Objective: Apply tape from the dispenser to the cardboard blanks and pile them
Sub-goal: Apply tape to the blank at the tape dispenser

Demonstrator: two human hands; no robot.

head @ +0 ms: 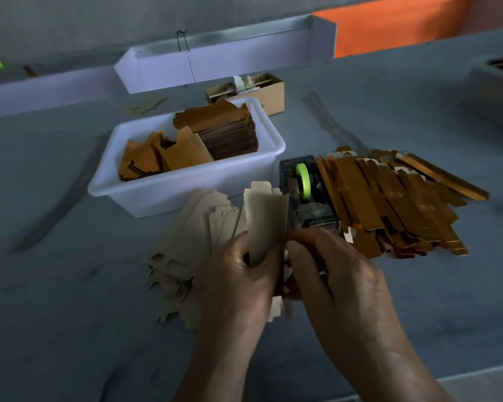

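A black tape dispenser with a green roll stands mid-table. Just in front of it my left hand grips a pale cardboard blank that stands upright and bent. My right hand has its fingers curled at the blank's right edge, right below the dispenser's cutter; whether tape is pinched there is hidden. A loose fan of pale blanks lies flat to the left of my hands. To the right of the dispenser lies a heap of folded golden-brown blanks.
A white plastic tub behind the hands holds stacked golden blanks. A small brown carton stands behind it, a long white trough farther back. The table's front edge runs at the lower right.
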